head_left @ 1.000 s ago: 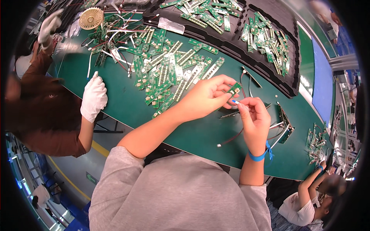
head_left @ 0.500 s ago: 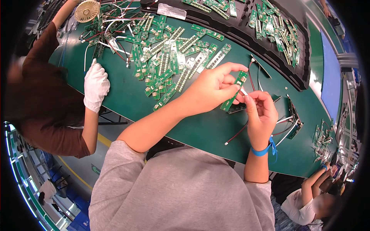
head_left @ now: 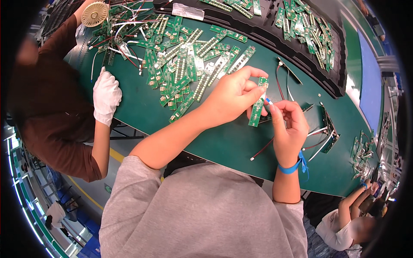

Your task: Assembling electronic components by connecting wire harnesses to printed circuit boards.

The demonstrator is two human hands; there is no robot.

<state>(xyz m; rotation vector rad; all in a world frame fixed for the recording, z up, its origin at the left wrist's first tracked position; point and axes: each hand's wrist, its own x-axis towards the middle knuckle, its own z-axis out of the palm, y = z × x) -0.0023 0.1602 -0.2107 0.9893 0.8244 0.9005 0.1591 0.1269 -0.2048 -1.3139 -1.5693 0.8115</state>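
A narrow green circuit board (head_left: 257,112) is pinched upright between the thumb and fingers of my left hand (head_left: 236,92). Close to its right edge, my right hand (head_left: 291,124), with a blue band at the wrist, pinches a white flat cable (head_left: 269,102) whose end is blue. Whether that end touches the board cannot be made out. Behind my fingers another board lies partly hidden on the table. To the right of my right hand rests a dark-edged board (head_left: 329,129) with white and red-black wires attached. A board with wires (head_left: 290,71) lies beyond my hands.
A heap of green circuit boards (head_left: 185,64) covers the green table (head_left: 223,146) left of my hands. Behind it stands a black tray (head_left: 266,36) holding more boards. On the left are tangled wires (head_left: 124,26) and a co-worker's white-gloved hand (head_left: 106,96). More wired boards (head_left: 361,150) lie far right.
My left hand has turned the board more upright and shifted it slightly left. The cable's blue end now shows beside the board, where a white part showed before.
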